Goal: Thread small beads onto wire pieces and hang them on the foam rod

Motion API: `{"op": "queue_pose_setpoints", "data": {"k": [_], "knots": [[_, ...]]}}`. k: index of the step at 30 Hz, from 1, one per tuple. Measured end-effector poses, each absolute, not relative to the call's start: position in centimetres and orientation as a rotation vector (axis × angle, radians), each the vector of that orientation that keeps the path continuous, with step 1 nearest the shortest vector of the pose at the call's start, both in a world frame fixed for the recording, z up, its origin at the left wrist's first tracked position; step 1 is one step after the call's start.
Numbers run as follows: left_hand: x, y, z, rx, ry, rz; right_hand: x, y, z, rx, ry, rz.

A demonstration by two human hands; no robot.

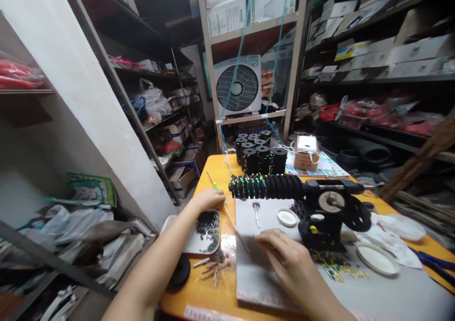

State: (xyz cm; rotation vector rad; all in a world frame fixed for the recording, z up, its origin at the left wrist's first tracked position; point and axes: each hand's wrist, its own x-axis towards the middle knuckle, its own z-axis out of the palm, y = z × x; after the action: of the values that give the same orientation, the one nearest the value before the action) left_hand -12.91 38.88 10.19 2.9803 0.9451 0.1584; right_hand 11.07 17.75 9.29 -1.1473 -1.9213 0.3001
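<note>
My left hand (209,199) is closed at the near left of the table, its fingertips on a thin pale stick (231,220). A small yellow-green piece sits near the stick's far end. Below that hand lies a white tray (192,245) with small black and metal parts (208,226). My right hand (284,252) hovers over the grey board (249,283), fingers bent and pinched together; what they hold, if anything, is too small to make out. Ahead stands a black hand-cranked machine (323,216) whose ridged roller (263,187) carries green and yellow bits on its left part.
Black spools (258,152) stand grouped at the back, beside a white device on a small box (306,155). White lids (377,258), loose beads (337,269) and blue-handled pliers (435,260) lie to the right. A black disc (179,271) is near left. A box fan (237,87) faces the table.
</note>
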Motion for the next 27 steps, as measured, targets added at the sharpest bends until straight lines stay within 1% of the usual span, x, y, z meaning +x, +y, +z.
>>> {"op": "queue_pose_setpoints", "data": {"k": [2,4,7,11,15,20,23,27], "knots": [[-12.4,38.1,10.1,2.926,0.894,0.259,10.7,18.1,9.6,-1.100,-1.927,0.293],[-12.0,36.3,10.4,2.834,0.900,0.452,10.4,18.6,9.8,-1.053,-1.941,0.296],[-11.1,32.1,11.0,2.642,0.922,0.797,9.7,19.7,9.9,-0.979,-1.962,0.323],[-9.6,25.7,10.8,2.408,0.863,1.067,8.4,20.5,10.0,-0.857,-1.969,0.393],[-8.9,22.0,9.3,2.271,0.883,1.154,7.8,20.3,10.5,-0.821,-1.920,0.468],[-8.5,22.0,9.6,2.224,1.013,1.020,9.4,21.1,10.0,-0.989,-1.848,0.619],[-8.3,22.7,10.3,2.174,1.089,0.990,10.5,24.0,8.9,-1.153,-1.817,0.667],[-7.6,23.2,9.8,2.044,1.176,1.055,10.2,29.7,7.9,-1.304,-1.889,0.583]]}}
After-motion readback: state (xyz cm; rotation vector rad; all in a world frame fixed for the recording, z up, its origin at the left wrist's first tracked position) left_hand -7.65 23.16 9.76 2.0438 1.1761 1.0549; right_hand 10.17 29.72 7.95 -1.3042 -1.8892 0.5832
